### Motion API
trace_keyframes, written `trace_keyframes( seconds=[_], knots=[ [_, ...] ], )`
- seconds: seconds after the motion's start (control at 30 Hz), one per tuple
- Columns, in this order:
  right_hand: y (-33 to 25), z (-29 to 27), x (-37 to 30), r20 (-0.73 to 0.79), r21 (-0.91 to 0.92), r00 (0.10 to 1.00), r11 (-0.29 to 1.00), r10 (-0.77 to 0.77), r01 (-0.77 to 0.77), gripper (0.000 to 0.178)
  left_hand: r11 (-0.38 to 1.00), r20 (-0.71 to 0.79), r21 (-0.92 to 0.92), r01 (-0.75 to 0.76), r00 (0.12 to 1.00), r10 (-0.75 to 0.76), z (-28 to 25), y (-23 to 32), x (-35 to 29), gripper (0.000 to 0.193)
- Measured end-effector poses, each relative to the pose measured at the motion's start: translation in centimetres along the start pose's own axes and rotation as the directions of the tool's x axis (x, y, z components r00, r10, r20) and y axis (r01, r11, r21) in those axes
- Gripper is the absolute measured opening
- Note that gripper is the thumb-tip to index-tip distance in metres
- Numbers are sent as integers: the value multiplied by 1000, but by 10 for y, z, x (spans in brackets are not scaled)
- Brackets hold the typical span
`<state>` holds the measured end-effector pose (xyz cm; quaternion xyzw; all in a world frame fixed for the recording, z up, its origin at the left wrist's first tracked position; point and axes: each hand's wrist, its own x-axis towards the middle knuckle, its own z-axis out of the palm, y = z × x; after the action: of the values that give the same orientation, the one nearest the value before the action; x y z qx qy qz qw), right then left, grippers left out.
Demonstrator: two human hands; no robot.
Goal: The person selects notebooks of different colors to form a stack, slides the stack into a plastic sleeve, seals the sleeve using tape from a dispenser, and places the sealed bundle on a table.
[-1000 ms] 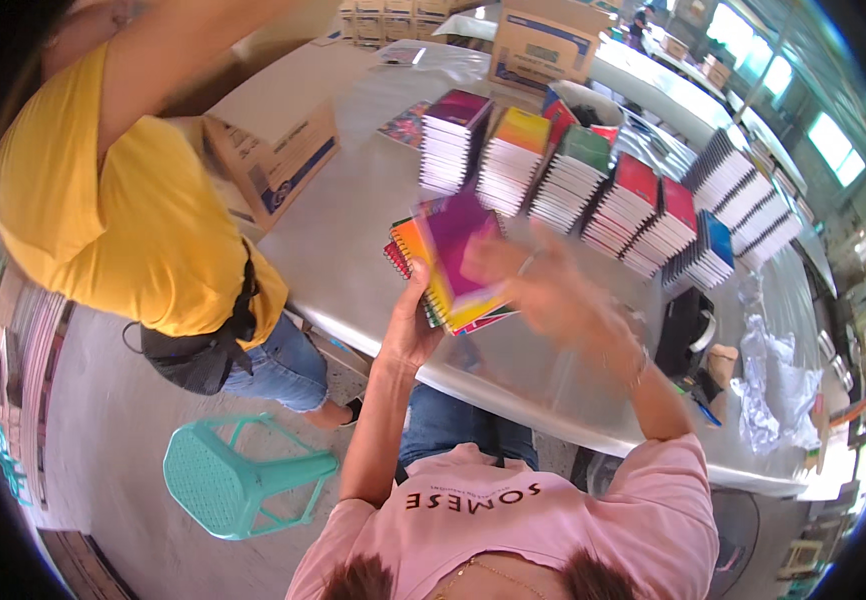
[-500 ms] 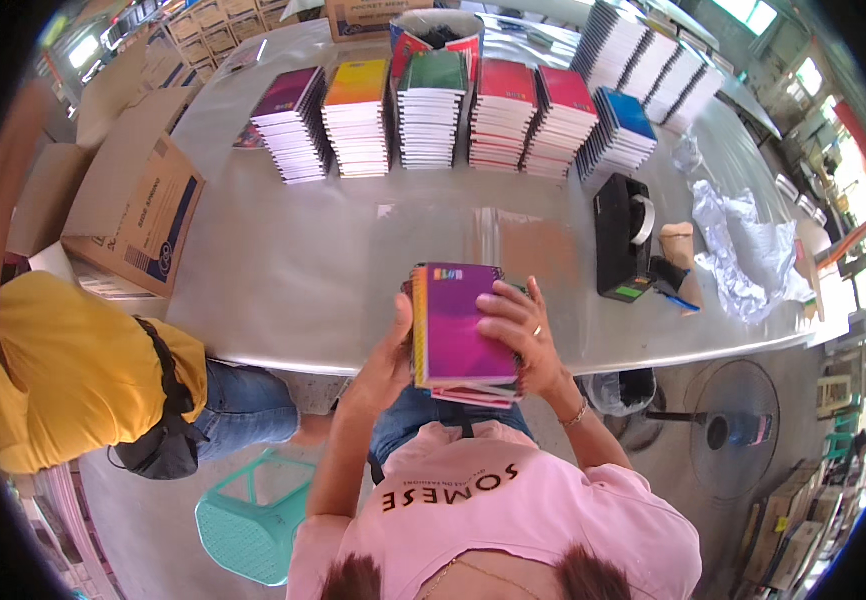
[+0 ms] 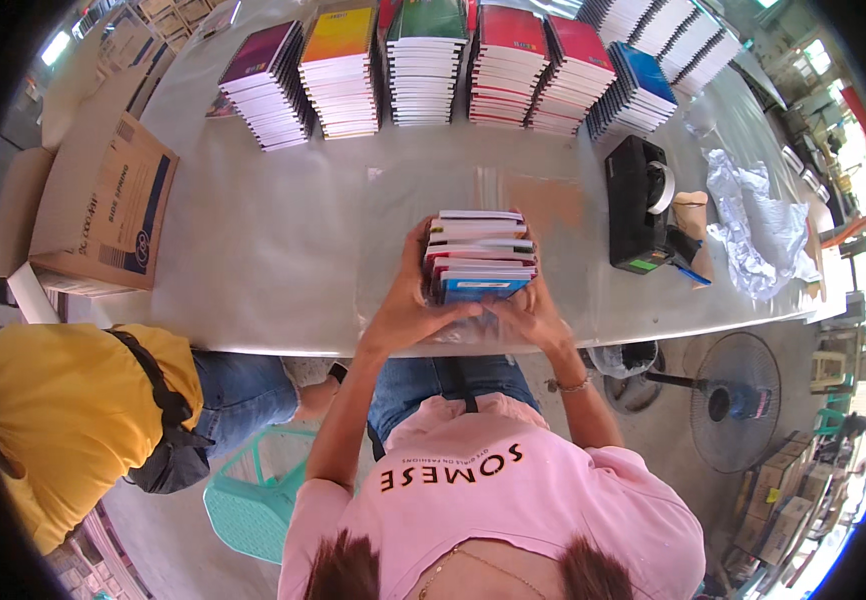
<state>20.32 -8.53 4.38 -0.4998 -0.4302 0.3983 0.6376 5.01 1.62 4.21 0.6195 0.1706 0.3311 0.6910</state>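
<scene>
Between both palms I hold a small stack of notebooks (image 3: pixel 481 252) over the near part of the table. The stack is tipped so its page edges face up toward me, and a blue cover lies on the side nearest me. My left hand (image 3: pixel 405 305) wraps its left side, and my right hand (image 3: pixel 541 308) wraps its right side. Both thumbs press on the blue cover; most other fingers are hidden. Farther back stand piles of spiral notebooks: purple (image 3: pixel 268 85), yellow (image 3: pixel 341 75), green (image 3: pixel 423 70), red (image 3: pixel 508 65), another red (image 3: pixel 575 75) and blue (image 3: pixel 635 90).
A black tape dispenser (image 3: pixel 635 205) and crumpled silver wrapping (image 3: pixel 753 225) lie to the right on the table (image 3: pixel 273 240). An opened carton (image 3: pixel 113 205) stands at left. A person in yellow (image 3: pixel 83 420) is beside me, near a green stool (image 3: pixel 253 500). A fan (image 3: pixel 738 400) stands at right.
The stack has turned from its purple cover facing up to its page edges facing up. My right hand has moved from the cover to the side. The view has shifted slightly.
</scene>
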Motion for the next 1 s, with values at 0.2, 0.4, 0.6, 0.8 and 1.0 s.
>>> trace_keyframes(
  seconds=[0.2,0.4,0.6,0.8,1.0],
  knots=[
    [11,13,-2,-18,118,993,986,118,-115,101,998,-102,-52,18,994,-23,7,-12,-6,101],
    [32,3,-11,-49,97,959,957,279,-274,95,986,-115,-127,105,986,-120,11,-12,-10,92],
    [25,-3,-12,-34,93,969,967,243,-239,86,995,-80,-56,82,993,-86,12,-14,-10,93],
    [31,-10,-16,19,258,932,899,361,-353,85,999,-59,-37,3,998,-6,6,-30,-17,98],
    [42,-15,-18,55,265,917,879,396,-396,86,985,-35,-127,118,992,-124,6,-33,-21,92]
  ],
)
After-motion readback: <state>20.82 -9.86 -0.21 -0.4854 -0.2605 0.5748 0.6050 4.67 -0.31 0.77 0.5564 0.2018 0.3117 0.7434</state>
